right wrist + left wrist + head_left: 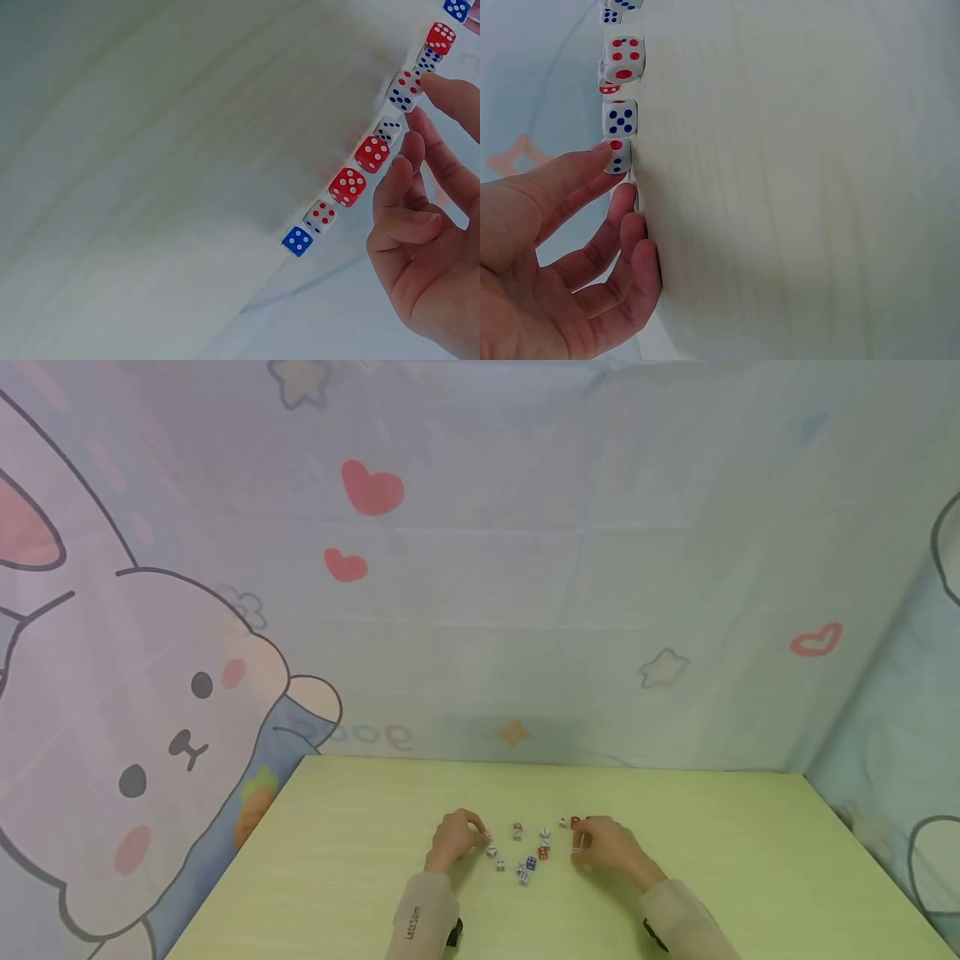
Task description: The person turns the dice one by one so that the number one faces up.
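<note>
Die at left fingertips: white die (618, 159), one large red pip on one face, blue pips on the next; partly covered by the thumb.
Die at right fingertips: white cube (404, 91), red pips on one face, blue on another; its far side hidden by the fingers.
Hard to make out: most pips in the head view, too small to read; whether the dice seen in line from the wrists touch or merely overlap, cannot tell.
Cut off: blue die at the top corner of the right wrist view; dice at the top edge of the left wrist view; both forearms, at the lower edge of the head view.
Left hand (455, 838): narrow pinch, thumb and a finger on the white die; other fingers loosely bent.
Right hand (612, 847): narrow pinch on the white cube, remaining fingers curled below.
Loose dice: white, red (543, 853) and blue (531, 863), scattered between the hands; two red dice (348, 187) near the right hand, white-pipped.
Location: all on a pale yellow-green table (337, 852).
Behind: printed cloth (487, 568) with hearts, stars and a rabbit.
</note>
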`<state>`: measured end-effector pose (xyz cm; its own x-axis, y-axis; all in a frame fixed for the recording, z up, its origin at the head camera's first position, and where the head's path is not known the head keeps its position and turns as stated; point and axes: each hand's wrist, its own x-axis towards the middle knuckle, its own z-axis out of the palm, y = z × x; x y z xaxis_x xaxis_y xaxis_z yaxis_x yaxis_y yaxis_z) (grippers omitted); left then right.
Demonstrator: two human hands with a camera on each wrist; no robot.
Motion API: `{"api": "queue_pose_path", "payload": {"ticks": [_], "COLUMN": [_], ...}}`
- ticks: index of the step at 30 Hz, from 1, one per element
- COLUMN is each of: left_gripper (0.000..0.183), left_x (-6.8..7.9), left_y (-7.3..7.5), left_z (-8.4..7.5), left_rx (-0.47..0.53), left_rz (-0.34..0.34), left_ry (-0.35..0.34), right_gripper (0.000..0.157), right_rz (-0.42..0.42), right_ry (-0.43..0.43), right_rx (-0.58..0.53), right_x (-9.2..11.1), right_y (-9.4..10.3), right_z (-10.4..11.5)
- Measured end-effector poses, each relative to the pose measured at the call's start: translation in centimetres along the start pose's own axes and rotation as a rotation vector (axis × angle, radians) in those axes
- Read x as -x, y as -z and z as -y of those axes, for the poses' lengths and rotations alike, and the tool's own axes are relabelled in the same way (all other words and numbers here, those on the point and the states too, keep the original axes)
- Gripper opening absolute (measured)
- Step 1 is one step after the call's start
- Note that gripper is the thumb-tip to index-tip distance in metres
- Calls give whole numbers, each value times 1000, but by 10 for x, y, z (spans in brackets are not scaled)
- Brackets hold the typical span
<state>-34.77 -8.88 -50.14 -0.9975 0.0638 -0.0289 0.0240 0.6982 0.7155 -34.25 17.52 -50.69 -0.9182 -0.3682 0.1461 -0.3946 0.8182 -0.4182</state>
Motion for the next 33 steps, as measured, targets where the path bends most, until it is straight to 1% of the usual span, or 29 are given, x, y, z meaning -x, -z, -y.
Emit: {"api": "queue_pose_path", "payload": {"ticks": [5, 11, 13, 21, 26, 33], "left_gripper": [10, 10, 10, 10, 10, 11], "left_x": [0, -1, -1, 0, -1, -2], "left_y": [0, -1, -1, -1, -2, -2], "left_z": [1, 2, 2, 0, 1, 2], "left_rx": [-1, -12, -14, -7, -11, 0], "left_rz": [-2, -13, -14, -14, -11, -7], "left_ry": [-4, -20, -19, -25, -19, -6], "right_gripper": [11, 6, 6, 6, 8, 14], "right_rz": [20, 41, 38, -1, -2, -6], "right_ry": [7, 28, 33, 6, -10, 15], "right_rx": [-7, -47, -39, -26, -24, -10], "right_x": [2, 4, 4, -2, -1, 1], "right_y": [3, 6, 6, 3, 1, 2], "right_z": [-2, -2, -2, -3, -4, -5]}}
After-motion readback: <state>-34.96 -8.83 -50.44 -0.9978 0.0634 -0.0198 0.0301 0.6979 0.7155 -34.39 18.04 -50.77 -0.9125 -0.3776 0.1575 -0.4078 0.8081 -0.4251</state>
